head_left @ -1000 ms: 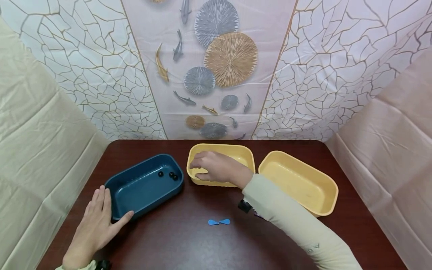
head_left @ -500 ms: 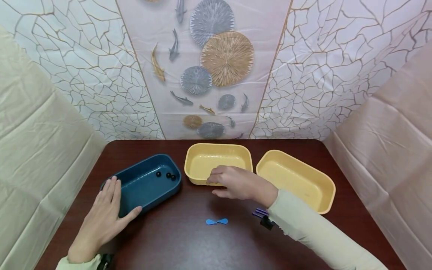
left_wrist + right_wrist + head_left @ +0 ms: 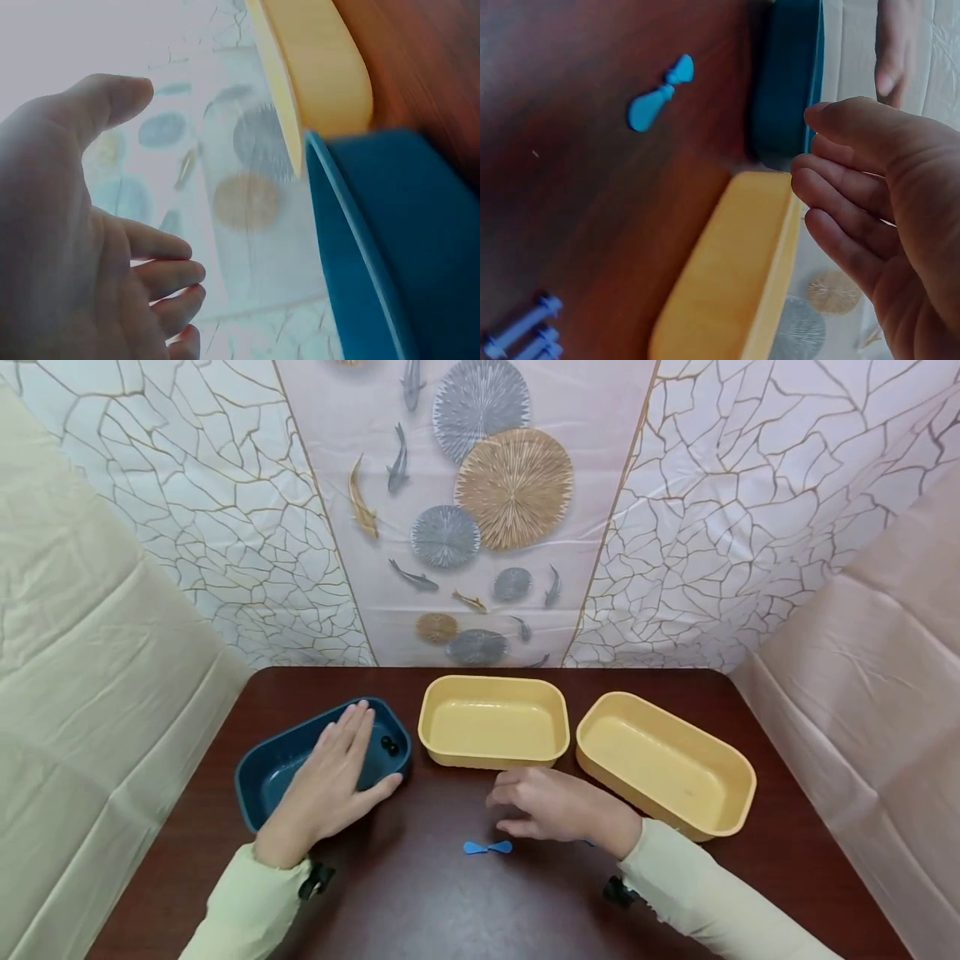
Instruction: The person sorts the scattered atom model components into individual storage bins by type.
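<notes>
My left hand [image 3: 330, 785] hovers with straight fingers over the blue bin [image 3: 258, 793], covering much of its inside. Small black balls [image 3: 389, 745] lie at that bin's right end. My right hand [image 3: 551, 806] is in front of the middle yellow bin [image 3: 495, 764], its fingers loosely bent and nothing between them in the right wrist view. Just below its thumb, a blue two-bladed propeller-shaped piece [image 3: 487, 847] lies on the table. The right wrist view also has purple rod-like pieces [image 3: 525, 330] with knobbed ends, which the right arm mostly hides in the head view.
A second yellow bin [image 3: 667, 768] stands angled at the right, close to the middle one. The dark brown table [image 3: 450, 910] ends at a patterned cloth backdrop [image 3: 480, 527], with beige cloth [image 3: 855, 693] along both sides.
My right hand has come out of the middle yellow bin toward the front of the table. My left hand has moved from the blue bin's left end to above its middle.
</notes>
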Available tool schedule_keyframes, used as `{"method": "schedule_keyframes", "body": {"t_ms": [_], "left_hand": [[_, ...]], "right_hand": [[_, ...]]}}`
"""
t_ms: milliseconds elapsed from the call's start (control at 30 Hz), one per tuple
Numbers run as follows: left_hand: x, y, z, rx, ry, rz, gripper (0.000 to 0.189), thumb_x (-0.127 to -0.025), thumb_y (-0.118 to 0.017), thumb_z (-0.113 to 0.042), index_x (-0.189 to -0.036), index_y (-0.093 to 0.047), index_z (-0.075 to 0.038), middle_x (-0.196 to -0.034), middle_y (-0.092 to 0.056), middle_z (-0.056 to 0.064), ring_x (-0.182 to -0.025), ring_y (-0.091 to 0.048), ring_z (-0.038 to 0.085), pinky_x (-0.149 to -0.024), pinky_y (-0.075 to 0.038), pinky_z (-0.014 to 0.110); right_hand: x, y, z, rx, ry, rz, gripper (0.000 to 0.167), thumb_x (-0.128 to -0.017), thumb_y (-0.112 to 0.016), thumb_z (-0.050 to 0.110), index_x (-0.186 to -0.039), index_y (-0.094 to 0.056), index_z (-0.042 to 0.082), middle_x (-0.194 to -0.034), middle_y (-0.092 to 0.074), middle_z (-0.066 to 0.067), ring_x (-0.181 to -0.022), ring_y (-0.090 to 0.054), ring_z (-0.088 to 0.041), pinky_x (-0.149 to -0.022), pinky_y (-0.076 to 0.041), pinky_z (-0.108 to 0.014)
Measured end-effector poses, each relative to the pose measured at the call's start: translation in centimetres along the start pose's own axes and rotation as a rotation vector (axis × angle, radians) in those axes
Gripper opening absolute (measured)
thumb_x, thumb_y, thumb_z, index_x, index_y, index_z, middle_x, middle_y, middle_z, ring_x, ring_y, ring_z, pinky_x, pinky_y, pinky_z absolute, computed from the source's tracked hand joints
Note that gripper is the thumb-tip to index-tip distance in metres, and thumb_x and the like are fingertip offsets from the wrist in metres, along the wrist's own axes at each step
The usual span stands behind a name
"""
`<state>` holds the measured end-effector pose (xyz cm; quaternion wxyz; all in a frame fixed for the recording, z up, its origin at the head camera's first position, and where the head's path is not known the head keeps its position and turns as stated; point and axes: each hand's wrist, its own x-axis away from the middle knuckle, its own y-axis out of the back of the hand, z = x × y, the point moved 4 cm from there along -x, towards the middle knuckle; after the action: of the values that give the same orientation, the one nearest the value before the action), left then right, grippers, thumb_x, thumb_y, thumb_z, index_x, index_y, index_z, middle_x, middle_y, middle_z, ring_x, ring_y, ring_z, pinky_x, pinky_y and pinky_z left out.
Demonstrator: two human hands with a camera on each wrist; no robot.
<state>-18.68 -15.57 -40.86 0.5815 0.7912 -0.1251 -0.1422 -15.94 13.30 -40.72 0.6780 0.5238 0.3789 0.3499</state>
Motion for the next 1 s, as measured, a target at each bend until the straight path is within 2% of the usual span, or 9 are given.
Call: {"method": "schedule_keyframes", "body": {"t_ms": [167,367,500,667,833,1000], "left_hand": [[-3.1,-1.2,-2.1,0.030,-0.031,0.008,0.103,-0.099,-0.061,-0.061,-0.169,-0.014,-0.002,-0.179,-0.011,0.017,-0.166,-0.011,0.037,-0.133,-0.018,0.058],[-5.9,-3.1,-3.6,0.034,-0.055,0.026,0.103,-0.100,-0.058,-0.062,-0.168,-0.012,0.000,-0.178,-0.010,0.018,-0.167,-0.010,0.035,-0.134,-0.017,0.055],[-7.3,-4.2,-4.1,0.031,-0.059,0.036,0.103,-0.100,-0.056,-0.062,-0.168,-0.012,0.002,-0.178,-0.010,0.019,-0.167,-0.009,0.036,-0.134,-0.016,0.055],[-8.5,-5.3,-4.5,0.034,-0.059,0.036,0.102,-0.101,-0.055,-0.060,-0.167,-0.010,0.005,-0.178,-0.009,0.021,-0.167,-0.008,0.037,-0.135,-0.014,0.054],[-9.1,-6.2,-4.8,0.039,-0.041,0.030,0.102,-0.101,-0.053,-0.061,-0.167,-0.012,0.005,-0.178,-0.010,0.021,-0.167,-0.008,0.036,-0.135,-0.014,0.052],[-9.5,-7.2,-4.7,0.004,-0.031,0.027,0.103,-0.101,-0.050,-0.065,-0.167,-0.013,0.005,-0.178,-0.010,0.021,-0.167,-0.009,0.036,-0.135,-0.015,0.052]], "right_hand": [[0.8,-1.7,-0.1,-0.083,-0.065,0.041,0.014,-0.094,-0.079,0.018,-0.104,-0.076,0.008,-0.094,-0.070,-0.002,-0.082,-0.064,-0.010,-0.073,-0.053,-0.016],[1.6,-3.9,-0.2,-0.157,-0.139,0.069,0.009,-0.092,-0.081,0.017,-0.097,-0.075,0.011,-0.087,-0.066,-0.001,-0.075,-0.049,0.001,-0.067,-0.044,-0.011],[1.9,-5.0,-0.3,-0.144,-0.151,0.051,0.010,-0.091,-0.082,0.017,-0.096,-0.076,0.012,-0.086,-0.066,0.001,-0.075,-0.053,0.000,-0.068,-0.046,-0.010],[1.8,-5.9,-0.3,-0.123,-0.147,0.060,0.011,-0.091,-0.083,0.019,-0.097,-0.077,0.012,-0.087,-0.067,0.002,-0.077,-0.055,0.000,-0.069,-0.047,-0.010],[1.8,-6.7,-0.4,-0.103,-0.161,0.075,0.010,-0.092,-0.082,0.019,-0.097,-0.076,0.013,-0.088,-0.065,0.005,-0.077,-0.054,0.002,-0.070,-0.049,-0.013],[1.6,-7.2,-0.3,-0.067,-0.167,0.079,0.008,-0.092,-0.082,0.019,-0.095,-0.076,0.014,-0.087,-0.064,0.006,-0.077,-0.054,0.001,-0.071,-0.050,-0.014]]}}
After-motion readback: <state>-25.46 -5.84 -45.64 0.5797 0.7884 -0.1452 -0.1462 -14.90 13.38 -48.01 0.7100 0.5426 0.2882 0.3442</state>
